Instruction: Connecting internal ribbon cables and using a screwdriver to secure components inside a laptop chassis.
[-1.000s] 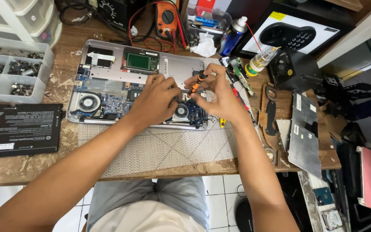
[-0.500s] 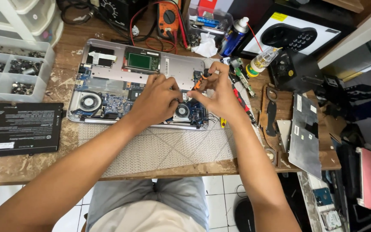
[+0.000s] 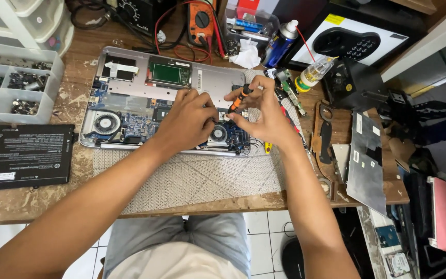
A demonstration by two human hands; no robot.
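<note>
An opened laptop base (image 3: 130,85) lies on a pale mesh mat (image 3: 192,178), its blue circuit board and two round fans (image 3: 107,123) exposed. My right hand (image 3: 264,113) grips a small orange-and-black screwdriver (image 3: 239,98), tip down on the board near the right fan (image 3: 218,134). My left hand (image 3: 187,121) rests on the board just left of the tip, its fingers bent and pressing on the parts there. What lies under its fingertips is hidden.
A black flat battery (image 3: 21,155) lies left of the mat. A clear parts organizer (image 3: 11,82) with screws stands at far left. Behind the laptop are an orange multimeter (image 3: 202,20), a spray can (image 3: 280,44) and a small bottle (image 3: 313,72). Metal plates (image 3: 365,160) and tools lie right.
Both hands stay on the same spot of the board. The screwdriver's handle has shifted slightly in my right hand's fingers.
</note>
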